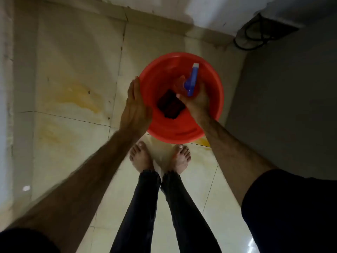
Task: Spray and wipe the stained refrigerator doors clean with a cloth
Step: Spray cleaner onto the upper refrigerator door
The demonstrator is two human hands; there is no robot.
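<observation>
Both arms are stretched down and forward over a red basin (213, 106), which is seen from straight above, just ahead of two bare feet (141, 157) on the tiled floor (73, 70). The left hand (135, 106) is laid flat against the basin's outer rim at about nine o'clock, fingers straight and held together, pointing towards twelve; nothing is gripped by it, the rim is only pressed. The right hand (197, 102) is dipped inside the basin from the four o'clock side, the wrist bent down, and its fingers are wrapped round the neck of a spray bottle (191, 81). The bottle's blue trigger head is aimed towards twelve o'clock, with a white nozzle tip at its far end; the clear body below is mostly hidden by the hand and blurred. No label or writing can be read on bottle or basin; nothing legible is offered anywhere.

A dark folded cloth (170, 105) is lying on the basin's bottom, at about seven o'clock from the basin's centre, just beside the right thumb; whether it is touched cannot be told. A grey appliance side (291, 88), presumably the refrigerator, is seen at three o'clock, with a black cable (255, 39) coiled behind it at one o'clock. Yellowish stains are spread over the floor tiles at nine o'clock. Dark trousers are worn above the feet.
</observation>
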